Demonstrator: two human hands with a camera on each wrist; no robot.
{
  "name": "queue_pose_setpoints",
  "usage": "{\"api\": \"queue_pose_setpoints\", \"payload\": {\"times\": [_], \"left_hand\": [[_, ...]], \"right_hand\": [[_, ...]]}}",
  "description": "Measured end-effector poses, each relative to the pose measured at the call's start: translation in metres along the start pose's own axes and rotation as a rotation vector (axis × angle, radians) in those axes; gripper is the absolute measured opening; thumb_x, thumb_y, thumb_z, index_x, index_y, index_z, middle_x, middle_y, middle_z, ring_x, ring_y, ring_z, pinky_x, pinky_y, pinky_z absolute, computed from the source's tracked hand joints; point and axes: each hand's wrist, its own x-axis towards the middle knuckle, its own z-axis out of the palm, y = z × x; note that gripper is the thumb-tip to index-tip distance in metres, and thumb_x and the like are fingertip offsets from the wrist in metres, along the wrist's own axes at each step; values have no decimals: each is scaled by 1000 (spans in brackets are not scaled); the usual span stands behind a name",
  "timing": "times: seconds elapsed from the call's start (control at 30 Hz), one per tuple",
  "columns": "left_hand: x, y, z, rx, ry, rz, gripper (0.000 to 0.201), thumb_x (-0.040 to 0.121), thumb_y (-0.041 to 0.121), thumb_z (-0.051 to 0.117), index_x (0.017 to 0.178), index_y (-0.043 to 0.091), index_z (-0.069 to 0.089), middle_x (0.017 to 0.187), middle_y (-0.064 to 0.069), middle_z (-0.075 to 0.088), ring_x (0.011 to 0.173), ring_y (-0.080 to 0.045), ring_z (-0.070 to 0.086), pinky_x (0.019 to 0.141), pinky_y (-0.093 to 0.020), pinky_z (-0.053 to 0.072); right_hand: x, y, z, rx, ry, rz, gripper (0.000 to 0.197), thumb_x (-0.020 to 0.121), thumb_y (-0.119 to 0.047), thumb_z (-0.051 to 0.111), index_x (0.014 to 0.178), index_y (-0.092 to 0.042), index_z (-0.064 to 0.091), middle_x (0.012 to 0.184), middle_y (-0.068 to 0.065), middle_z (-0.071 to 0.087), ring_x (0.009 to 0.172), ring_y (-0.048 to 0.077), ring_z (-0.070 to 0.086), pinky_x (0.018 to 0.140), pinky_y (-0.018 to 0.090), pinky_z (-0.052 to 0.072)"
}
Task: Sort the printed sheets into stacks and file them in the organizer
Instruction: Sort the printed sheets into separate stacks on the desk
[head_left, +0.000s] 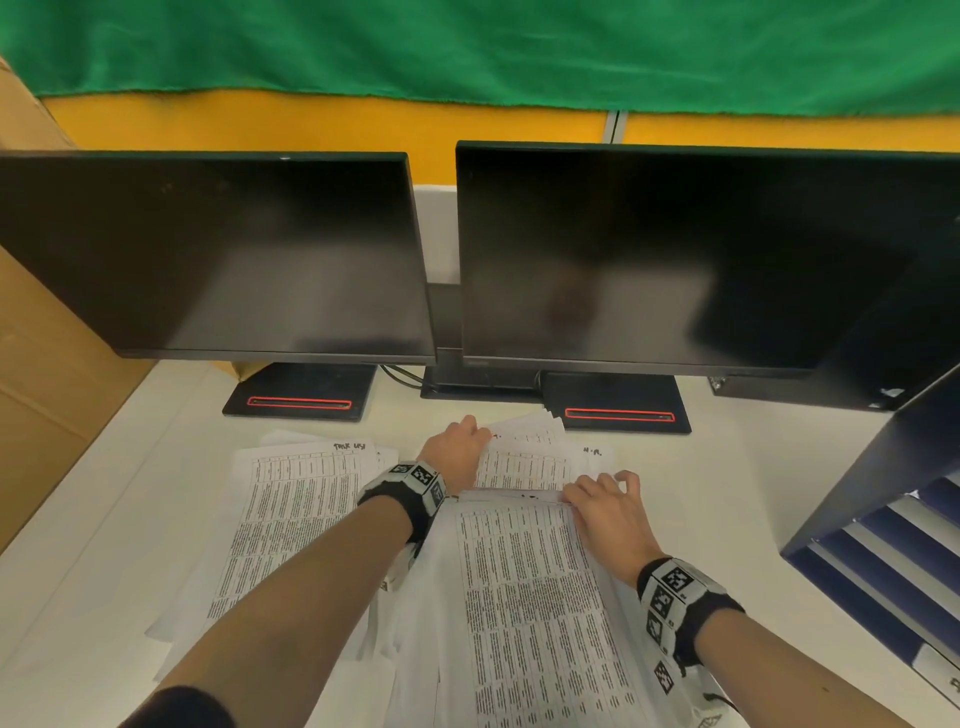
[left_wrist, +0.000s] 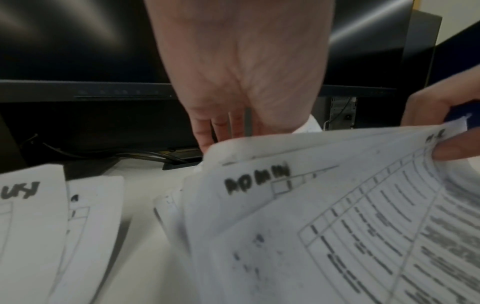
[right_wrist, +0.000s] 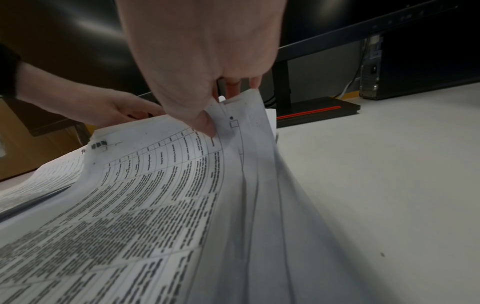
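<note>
Both hands lifting the printed sheets (head_left: 540, 597) at mid-table

Right hand (right_wrist: 197, 67) pinches the far edge — left hand (head_left: 460, 447) grips it too; top sheet reads "ADMIN" (a neighbour ends "UST").

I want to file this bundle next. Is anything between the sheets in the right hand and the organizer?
Nothing visible. The right hand pinches the sheets at their far right corner, and only bare desk lies between them and the organizer to the right. The left hand is on the far side, out of that path.
</note>
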Motion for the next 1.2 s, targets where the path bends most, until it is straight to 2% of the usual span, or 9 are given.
{"api": "queue_pose_setpoints", "payload": {"times": [0.23, 0.4, 0.6, 0.67, 0.73, 0.83, 0.9, 1.0, 1.2], "left_hand": [[-5, -6, -10, 101, 144, 102, 16, 95, 26, 49, 106, 19, 57, 104, -2, 60, 94, -18, 49, 82, -29, 42], [-17, -10, -8, -220, 48, 117, 21, 95, 21, 49, 104, 16, 67, 101, -2, 64, 90, -17, 55, 78, -23, 42], [-24, -15, -10, -330, 14, 118, 18, 92, 17, 56, 101, 13, 71, 106, -2, 66, 87, -10, 51, 84, -23, 44], [-23, -15, -10, -334, -24, 122, 17, 91, 18, 58, 102, 14, 71, 110, -1, 66, 92, -13, 56, 81, -17, 43], [-20, -14, -10, -382, -49, 112, 19, 89, 24, 62, 104, 16, 71, 114, -1, 62, 93, -13, 56, 78, -15, 43], [-14, -13, -14, -466, 16, 15, 28, 93, 37, 52, 111, 17, 63, 119, 0, 51, 99, -14, 52, 90, -28, 44], [-9, -13, -14, -375, 20, 3, 32, 99, 32, 40, 119, 15, 57, 122, -4, 50, 104, -18, 52, 94, -32, 43], [-5, -9, -12, -216, -52, 32, 32, 98, 23, 41, 125, 15, 55, 119, -6, 53, 108, -22, 52, 95, -34, 43], [-7, 3, -13, -22, 154, 100, 10, 90, 27, 56, 92, 18, 61, 95, 1, 61, 91, -17, 48, 76, -29, 45]], "right_hand": [[1, 1, -7, -65, -36, -46, 35, 57, -15, 82, 83, -32, 66, 70, -15, 65, 82, 19, 56, 98, 54, 22], [8, -2, -8, 164, -128, 54, 54, 78, 2, 55, 122, -26, 41, 106, -4, 68, 102, 20, 57, 100, 37, 24], [14, -9, -2, 136, -100, 124, 70, 81, -10, 56, 142, -24, 24, 102, -5, 67, 103, 19, 55, 102, 40, 16], [15, -9, -2, 105, -94, 128, 55, 82, -10, 55, 132, -25, 39, 98, -6, 67, 100, 19, 55, 100, 39, 14], [15, -10, -4, 34, -86, 107, 32, 78, -9, 61, 105, -26, 59, 91, -6, 67, 95, 20, 58, 98, 41, 15], [14, -8, -3, -80, -55, 87, 30, 58, -8, 78, 78, -28, 66, 69, -6, 63, 74, 20, 61, 92, 45, 24], [12, -6, 0, -110, -16, 51, 31, 55, -7, 80, 76, -27, 67, 68, -7, 60, 72, 21, 59, 93, 47, 25], [11, -5, 0, -116, 30, 26, 29, 57, -8, 80, 75, -27, 68, 71, -5, 56, 74, 22, 56, 95, 49, 25], [6, -5, -1, -103, 64, 59, 23, 59, -19, 85, 74, -29, 70, 82, -3, 44, 82, 19, 46, 95, 48, 25]]}}
